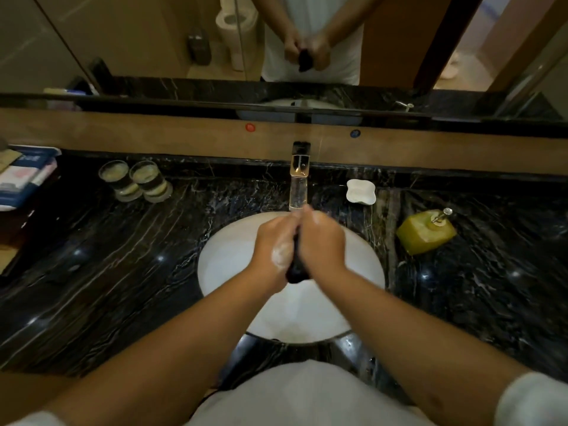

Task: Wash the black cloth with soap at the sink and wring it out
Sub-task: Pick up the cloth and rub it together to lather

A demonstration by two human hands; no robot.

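While suds show on both hands, soaping looks underway over the sink [221, 272]; rinse and wring left. Left hand [275, 244] and right hand [322, 241] clamp the black cloth [296, 269] between them, just below the faucet [299, 179].

Left hand [275, 241] and right hand [321, 241] press black cloth [295, 265] between palms over white sink [221, 265]; suds on left hand, tap [299, 176] just beyond.
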